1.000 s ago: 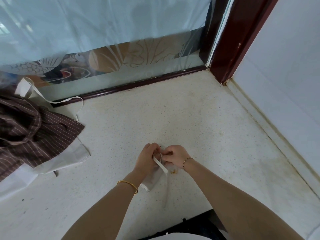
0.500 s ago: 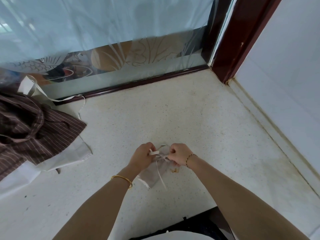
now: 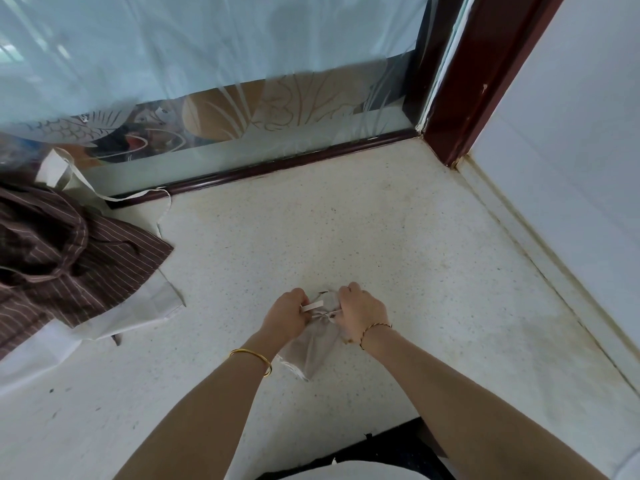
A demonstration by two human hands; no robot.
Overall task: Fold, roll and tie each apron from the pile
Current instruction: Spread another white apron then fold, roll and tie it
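Knot drawn down on the rolled apron

A second ago I saw a flat strap lying slack across the bundle; now it has cinched into a small knot (image 3: 323, 315) at the middle of the rolled apron (image 3: 317, 344) — so I judge this one is nearly tied off. My left hand (image 3: 285, 317), just left of the knot, pinches a short white strap end (image 3: 311, 307); my right hand (image 3: 360, 315), just right of it, has its fingers curled tight, seemingly on the other end, though that strap is hidden. The roll lies on the speckled surface (image 3: 398, 237) between my hands. Well left of the knot waits the pile (image 3: 69, 258) of striped and white aprons — untouched.
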